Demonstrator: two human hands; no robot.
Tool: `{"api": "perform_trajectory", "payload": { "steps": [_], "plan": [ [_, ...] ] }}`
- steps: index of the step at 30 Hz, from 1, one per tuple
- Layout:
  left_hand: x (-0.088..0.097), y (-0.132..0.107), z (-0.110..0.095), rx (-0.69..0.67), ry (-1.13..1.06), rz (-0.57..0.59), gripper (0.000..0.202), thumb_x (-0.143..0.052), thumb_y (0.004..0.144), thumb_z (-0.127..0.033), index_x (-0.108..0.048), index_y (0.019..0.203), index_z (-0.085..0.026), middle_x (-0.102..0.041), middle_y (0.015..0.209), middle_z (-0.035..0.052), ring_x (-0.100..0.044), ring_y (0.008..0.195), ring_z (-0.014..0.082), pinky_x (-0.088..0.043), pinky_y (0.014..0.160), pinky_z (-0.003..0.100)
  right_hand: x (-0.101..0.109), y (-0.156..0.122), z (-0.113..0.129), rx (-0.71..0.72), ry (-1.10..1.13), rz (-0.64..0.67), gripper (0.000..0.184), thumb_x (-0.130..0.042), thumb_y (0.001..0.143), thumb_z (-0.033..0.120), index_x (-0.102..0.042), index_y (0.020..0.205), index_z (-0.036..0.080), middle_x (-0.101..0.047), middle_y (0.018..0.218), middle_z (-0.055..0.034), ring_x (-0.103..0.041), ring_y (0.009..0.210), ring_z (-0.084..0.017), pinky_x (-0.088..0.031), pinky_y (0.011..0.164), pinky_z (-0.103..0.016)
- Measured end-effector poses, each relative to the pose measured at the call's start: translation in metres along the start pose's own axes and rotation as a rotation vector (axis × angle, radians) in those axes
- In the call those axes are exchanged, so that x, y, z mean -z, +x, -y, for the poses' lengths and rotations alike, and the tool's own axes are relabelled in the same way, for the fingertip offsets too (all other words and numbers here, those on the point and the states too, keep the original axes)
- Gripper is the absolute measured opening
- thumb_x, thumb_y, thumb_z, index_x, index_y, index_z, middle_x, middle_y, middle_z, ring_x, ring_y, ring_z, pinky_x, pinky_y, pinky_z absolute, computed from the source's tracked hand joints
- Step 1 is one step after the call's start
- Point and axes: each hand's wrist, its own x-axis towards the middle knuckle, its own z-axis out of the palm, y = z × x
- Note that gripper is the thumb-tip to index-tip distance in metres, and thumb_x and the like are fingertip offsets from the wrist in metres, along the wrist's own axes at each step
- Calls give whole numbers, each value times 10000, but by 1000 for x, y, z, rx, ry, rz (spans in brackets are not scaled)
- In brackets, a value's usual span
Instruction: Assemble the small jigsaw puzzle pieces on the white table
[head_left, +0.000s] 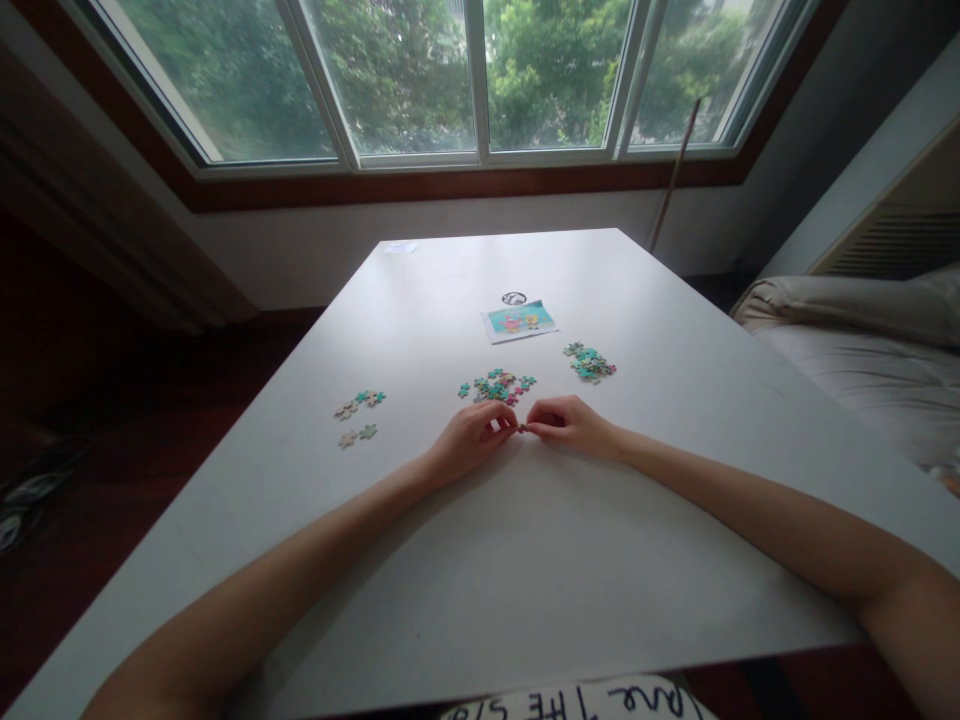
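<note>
My left hand (474, 438) and my right hand (568, 423) rest on the white table (525, 560), fingertips meeting in a pinch around a small puzzle piece (522, 427). Both hands are curled closed on it. Just beyond them lies a loose cluster of teal, pink and tan puzzle pieces (496, 386). A second pile of pieces (590, 363) sits to the right of it. A few separate pieces (360, 412) lie to the left. A small reference picture card (519, 321) lies further back, with a small round dark object (513, 298) behind it.
A wide window (480, 80) runs along the far wall, with a thin stick (673, 180) leaning near it. A bed with a pillow (855, 310) stands at the right. A dark floor lies to the left of the table.
</note>
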Motion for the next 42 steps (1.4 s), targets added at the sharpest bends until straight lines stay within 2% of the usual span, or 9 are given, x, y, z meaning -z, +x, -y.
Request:
{"api": "perform_trajectory", "payload": {
  "steps": [12,25,28,32,34,38,42],
  "plan": [
    [-1,0,-2,-20,20,11,77,-637,761,-198,-591,813,-163,-603,716,-8,-499,580,81,-413,570,185,-2,0,0,17,6,-12,246,-530,795,324,-651,761,112,-469,548,32,-374,535,-86,-285,496,-204],
    [-2,-1,0,-27,53,18,65,-597,810,-239,-581,815,-176,-604,737,-10,-515,594,84,-422,584,194,-1,1,-1,24,-33,-19,213,-521,801,286,-645,780,114,-480,556,33,-390,531,-85,-300,509,-200],
    [-2,-2,1,-31,79,-55,86,-612,804,-259,-575,806,-182,-618,754,-3,-548,642,104,-443,621,217,-1,0,-1,6,-13,-26,209,-512,814,293,-630,859,126,-512,565,34,-398,522,-87,-296,498,-198],
    [-2,-1,8,46,160,-289,92,-605,814,-268,-562,834,-190,-631,796,9,-580,741,142,-466,700,272,-1,0,-3,-3,2,-23,204,-509,826,298,-610,900,137,-536,576,34,-415,523,-88,-309,500,-193],
    [0,-1,11,90,214,-364,91,-596,821,-265,-559,857,-189,-633,838,23,-578,798,165,-468,753,311,-1,0,-3,-6,9,-16,201,-510,827,303,-608,882,137,-545,580,31,-419,522,-87,-314,500,-192],
    [2,0,13,111,295,-405,139,-579,809,-180,-544,943,-194,-617,940,46,-542,933,209,-449,846,372,-1,-1,-2,-15,17,-10,208,-510,827,317,-605,852,134,-551,580,25,-415,516,-85,-313,493,-192],
    [2,1,11,113,295,-425,231,-566,793,-130,-513,1009,-195,-585,986,55,-531,962,210,-447,865,377,-1,-1,0,-14,22,-4,215,-510,828,324,-606,844,132,-548,575,24,-412,512,-85,-314,493,-193]
  ]
}}
